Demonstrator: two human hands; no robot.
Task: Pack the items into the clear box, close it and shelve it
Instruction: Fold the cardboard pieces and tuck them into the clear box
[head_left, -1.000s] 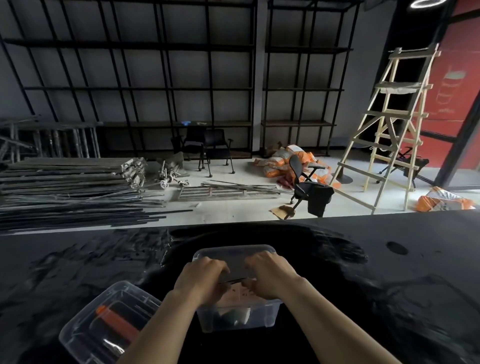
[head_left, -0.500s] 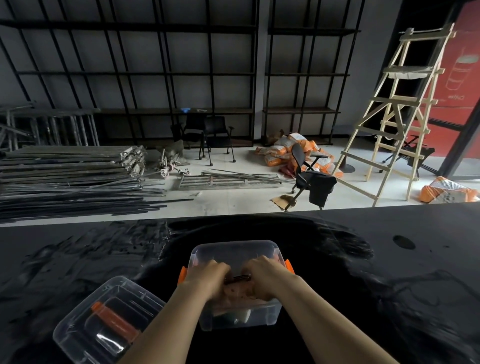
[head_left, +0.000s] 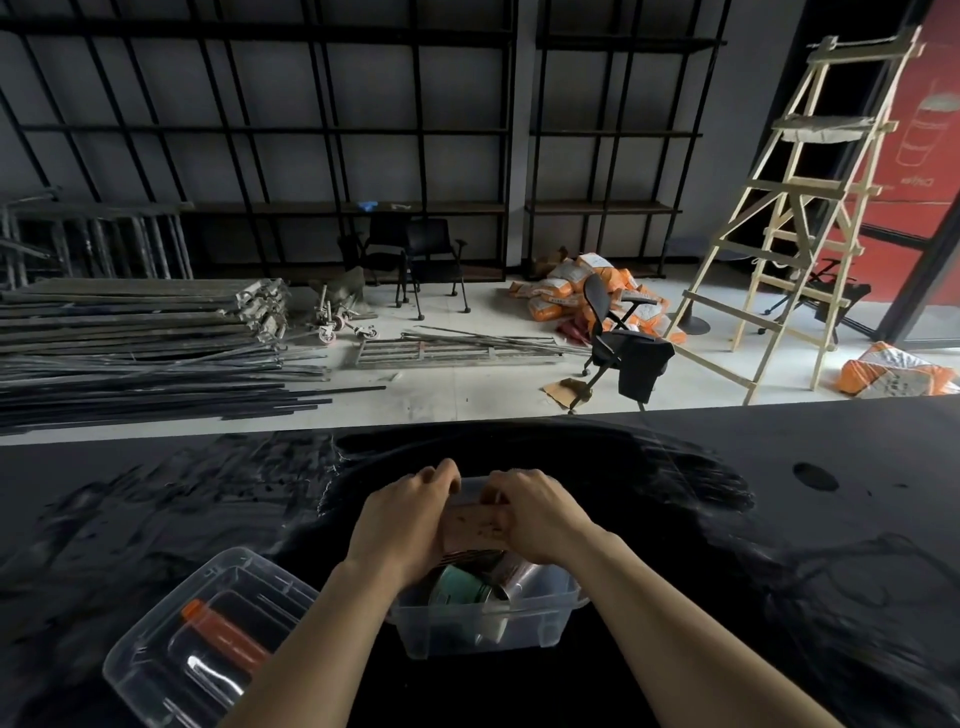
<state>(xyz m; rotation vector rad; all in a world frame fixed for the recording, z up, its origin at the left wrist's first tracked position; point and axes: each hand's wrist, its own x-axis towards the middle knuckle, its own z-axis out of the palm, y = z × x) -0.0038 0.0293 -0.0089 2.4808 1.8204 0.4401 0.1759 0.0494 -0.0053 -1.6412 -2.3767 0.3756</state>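
The clear box (head_left: 483, 631) stands open on the black table, near its front edge. Inside it I see a green roll (head_left: 460, 584), a shiny metal cup (head_left: 519, 582) and something white low down. My left hand (head_left: 400, 519) and my right hand (head_left: 540, 514) are over the far half of the box. Both grip a flat brown packet (head_left: 475, 525) between them, one at each end, at rim height. The hands hide the far rim of the box.
A clear lid-like tray (head_left: 208, 639) with an orange clip (head_left: 223, 631) lies left of the box. Beyond the black table (head_left: 779, 519) are a floor with metal bars, office chairs, orange sacks, a wooden ladder (head_left: 789, 218) and tall black shelving (head_left: 311, 130).
Both hands have moved from the middle of the box toward its far end. The brown packet now shows between them, and the contents near me are uncovered.
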